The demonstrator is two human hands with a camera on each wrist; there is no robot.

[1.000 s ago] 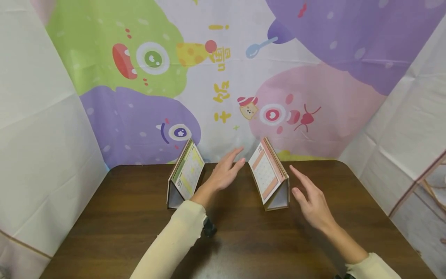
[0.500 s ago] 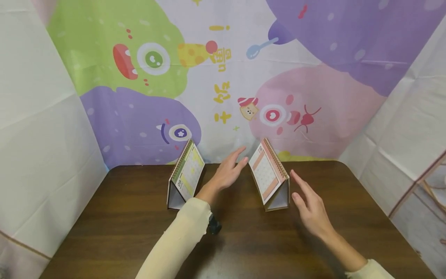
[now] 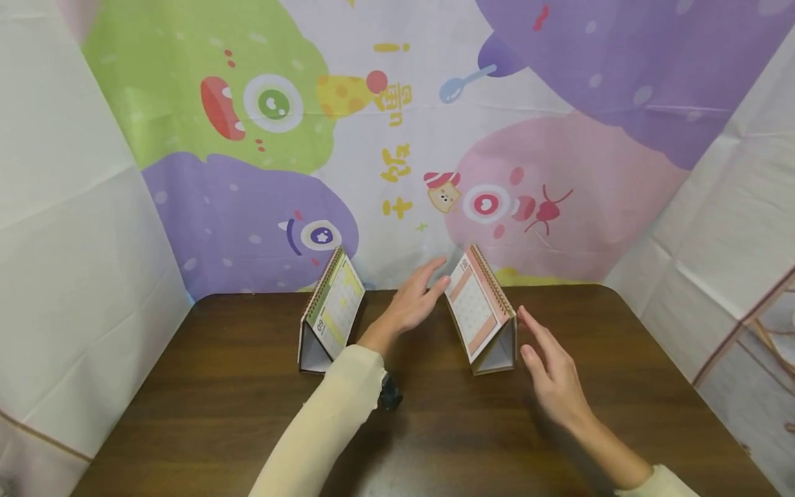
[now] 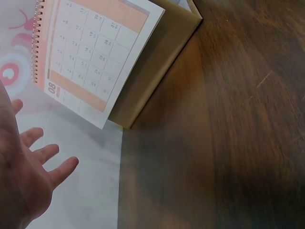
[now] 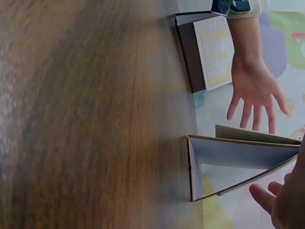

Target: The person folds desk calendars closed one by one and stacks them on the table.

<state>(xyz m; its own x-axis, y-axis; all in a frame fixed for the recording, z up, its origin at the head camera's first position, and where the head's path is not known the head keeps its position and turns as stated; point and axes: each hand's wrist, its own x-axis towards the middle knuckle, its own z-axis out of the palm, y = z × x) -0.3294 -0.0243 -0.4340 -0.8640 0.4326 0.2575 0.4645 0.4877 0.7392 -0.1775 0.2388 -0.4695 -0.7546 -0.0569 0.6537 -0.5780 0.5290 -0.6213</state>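
A pink desk calendar (image 3: 475, 304) marked 08 stands like a tent on the brown table, spiral binding along its top. My left hand (image 3: 410, 300) is beside its page side, fingers straight and spread, thumb tip right at the page's far edge in the head view. On the other side my right hand (image 3: 555, 376) has its fingers extended, fingertips close to the back board. The left wrist view shows the calendar's printed page (image 4: 90, 52) above the spread fingers; the right wrist view looks into its hollow end (image 5: 238, 157). Neither hand grips anything.
A green desk calendar (image 3: 332, 307) marked 09 stands to the left, partly behind my left forearm. The wooden table (image 3: 199, 414) ends at a backdrop cloth (image 3: 410, 138) with cartoon monsters. White cloth walls (image 3: 714, 228) close in both sides.
My left hand has moved a little to the right, closer to the pink calendar's page. My right hand has shifted slightly lower in the view. Both calendars stay in place.
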